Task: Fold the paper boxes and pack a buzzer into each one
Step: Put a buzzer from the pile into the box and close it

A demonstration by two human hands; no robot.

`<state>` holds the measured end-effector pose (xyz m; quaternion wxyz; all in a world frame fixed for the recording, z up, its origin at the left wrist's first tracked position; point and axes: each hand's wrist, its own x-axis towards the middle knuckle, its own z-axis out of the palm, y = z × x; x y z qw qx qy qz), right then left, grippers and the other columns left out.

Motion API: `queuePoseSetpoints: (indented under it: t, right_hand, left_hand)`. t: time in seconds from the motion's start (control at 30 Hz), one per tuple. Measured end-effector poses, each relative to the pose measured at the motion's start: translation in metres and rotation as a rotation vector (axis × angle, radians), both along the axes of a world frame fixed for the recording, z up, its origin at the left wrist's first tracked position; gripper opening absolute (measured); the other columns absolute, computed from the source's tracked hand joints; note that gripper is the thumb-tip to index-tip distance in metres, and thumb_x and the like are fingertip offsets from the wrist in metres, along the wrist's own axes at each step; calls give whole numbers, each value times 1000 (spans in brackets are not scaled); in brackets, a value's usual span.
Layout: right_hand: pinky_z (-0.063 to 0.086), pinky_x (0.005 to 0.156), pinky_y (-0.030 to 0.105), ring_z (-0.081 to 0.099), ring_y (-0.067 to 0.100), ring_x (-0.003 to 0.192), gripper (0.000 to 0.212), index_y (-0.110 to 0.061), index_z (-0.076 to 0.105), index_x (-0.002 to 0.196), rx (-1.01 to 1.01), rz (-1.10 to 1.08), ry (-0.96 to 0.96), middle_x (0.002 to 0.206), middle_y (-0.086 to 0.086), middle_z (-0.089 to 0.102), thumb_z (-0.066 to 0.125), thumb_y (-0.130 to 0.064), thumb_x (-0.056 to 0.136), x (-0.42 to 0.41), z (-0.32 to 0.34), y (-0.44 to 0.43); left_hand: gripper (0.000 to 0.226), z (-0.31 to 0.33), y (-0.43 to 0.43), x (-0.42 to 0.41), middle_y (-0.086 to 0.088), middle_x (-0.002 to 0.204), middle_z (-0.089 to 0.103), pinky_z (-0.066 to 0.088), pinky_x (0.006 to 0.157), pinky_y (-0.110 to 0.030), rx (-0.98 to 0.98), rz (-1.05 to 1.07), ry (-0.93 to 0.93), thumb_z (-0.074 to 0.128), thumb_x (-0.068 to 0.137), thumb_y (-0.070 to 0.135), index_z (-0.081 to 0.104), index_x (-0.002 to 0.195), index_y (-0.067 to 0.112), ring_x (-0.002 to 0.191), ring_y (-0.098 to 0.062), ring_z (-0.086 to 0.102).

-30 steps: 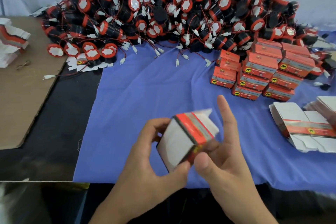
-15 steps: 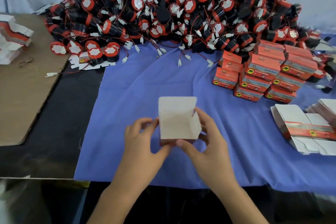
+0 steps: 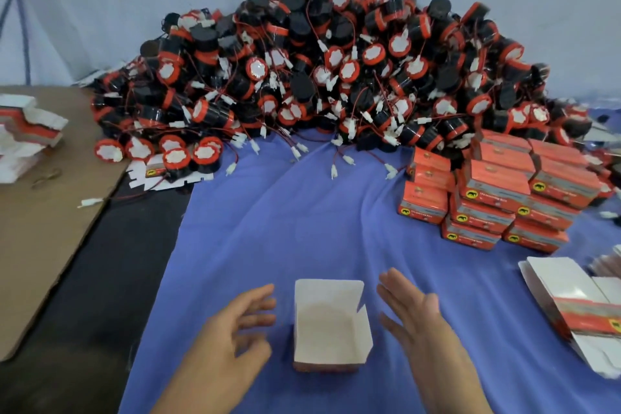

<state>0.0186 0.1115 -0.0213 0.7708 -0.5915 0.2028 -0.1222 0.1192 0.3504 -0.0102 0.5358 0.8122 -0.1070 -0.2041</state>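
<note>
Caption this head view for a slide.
Left hand and right hand flank an empty folded box on blue cloth, buzzers heaped behind.

L grip (image 3: 228, 339) & R grip (image 3: 420, 319) hover, fingers relaxed, spread.

The open box (image 3: 331, 329) is made of thin white card, matt inside. The cloth (image 3: 302, 228) beneath is blue fabric, matt and softly creased. The buzzers (image 3: 336, 77) are cased in black and red plastic, slightly glossy. The packed boxes (image 3: 487, 185) are printed card with a faint sheen. The cardboard sheet (image 3: 43, 228) is brown and dull.
</note>
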Motion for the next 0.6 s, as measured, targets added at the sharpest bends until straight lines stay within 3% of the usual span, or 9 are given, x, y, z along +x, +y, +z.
queuePoseSetpoints:
  t: [0.07,0.17,0.23,0.37,0.53,0.6]
  right_hand:
    - [49,99,31,60,2,128,59,-24,60,133,88,30,15,137,-12,67,43,-56,87,26,8,-13]
    - [47,104,30,58,2,130,64,-24,58,139,169,85,31,141,-11,63,52,-58,85,81,16,-16]
    - [48,108,32,57,6,132,53,-24,55,142,173,93,68,146,-7,59,59,-46,94,127,15,-12]
    - [41,117,33,46,11,142,49,-16,42,154,133,139,111,159,-5,43,53,-24,107,225,18,-2]
    - [49,104,29,50,20,139,62,-17,24,163,125,126,44,158,6,44,49,-11,107,343,35,-18]
    - [59,82,28,68,18,112,68,-20,21,164,78,99,4,128,7,67,49,-5,103,385,44,-27]
  left_hand:
    - [55,6,-8,20,1,115,75,53,82,-10,-134,95,4,56,91,-22,67,124,21,106,-1,70]
    - [48,16,-34,53,15,120,75,54,89,-12,-308,179,31,57,98,-12,67,125,26,114,3,67]
    - [45,18,-58,81,15,127,72,51,94,-15,-372,225,54,56,100,-7,66,128,27,118,5,64]
    - [46,18,-110,152,4,143,61,47,107,-23,-419,260,81,51,102,-3,57,143,16,127,-3,59]
    - [47,32,-179,260,-6,157,49,41,119,-39,-474,291,59,46,107,8,44,154,10,143,-20,48]
    - [45,42,-200,299,-7,148,56,46,110,-38,-466,304,6,42,108,8,44,153,11,139,-25,52]
